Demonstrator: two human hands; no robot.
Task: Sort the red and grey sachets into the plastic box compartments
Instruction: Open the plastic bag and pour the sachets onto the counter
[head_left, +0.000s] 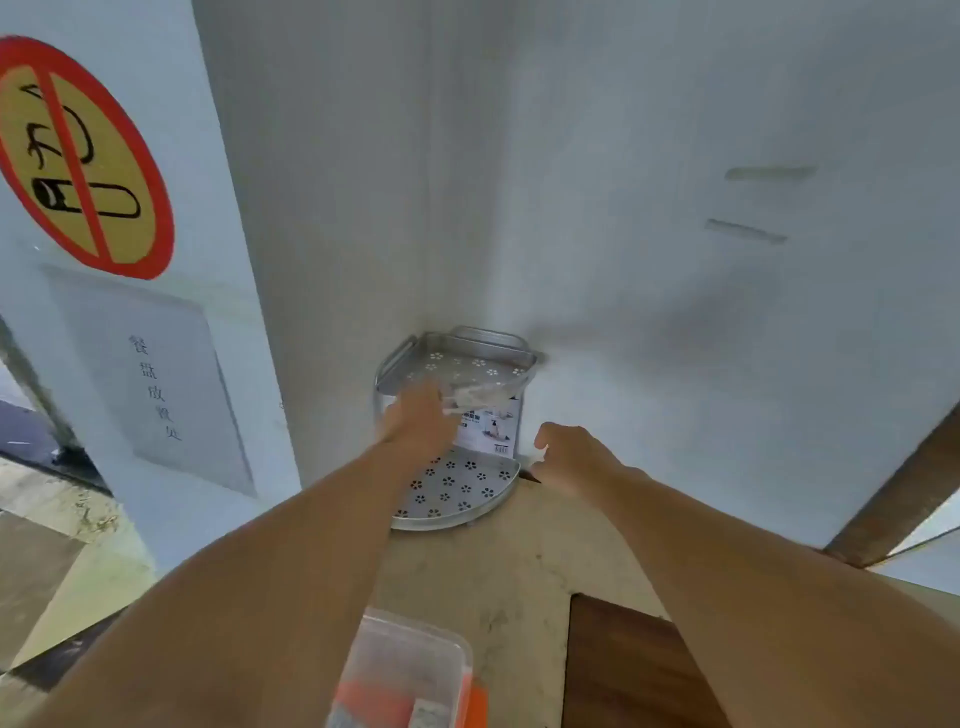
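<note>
A clear plastic box sits at the bottom edge, between my forearms. Red sachets and a grey one lie inside it. My left hand reaches to the upper tier of a two-tier metal corner rack. It is blurred and closed on a pale, crumpled sachet at the tier's front rim. My right hand hovers just right of the rack, fingers curled. I cannot make out anything in it.
The rack's lower tier, perforated with flower holes, stands on a pale counter in a wall corner. A dark wooden panel lies at the lower right. A no-smoking sign hangs on the pillar at left.
</note>
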